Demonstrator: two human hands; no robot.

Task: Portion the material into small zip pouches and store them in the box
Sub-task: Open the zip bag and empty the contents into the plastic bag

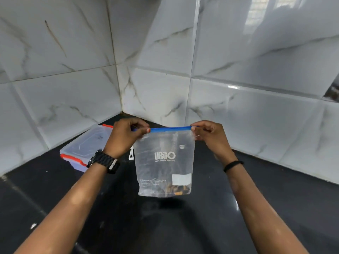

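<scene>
From the head camera, you hold a clear zip pouch (pixel 164 162) up in the air above the black counter (pixel 183 226), in front of the tiled corner. Your left hand (pixel 124 138) pinches the left end of the blue zip strip (pixel 170 128) between thumb and fingertips, fingers curled over the top edge. Your right hand (pixel 209 136) pinches the right end of the same strip, the other fingers curled loosely below it. The strip is stretched straight between both hands and the pouch hangs flat beneath it, its printed side facing you. A small amount of brown and orange material (pixel 176 190) sits in the bottom of the pouch, mostly toward the right corner.

The box (pixel 86 147) rests on the counter to the left, just beyond your left wrist, against the wall. Its clear lid is on, with red clips at the near and far ends. A black watch (pixel 103 161) is on your left wrist and a thin black band (pixel 233 165) on your right.
</scene>
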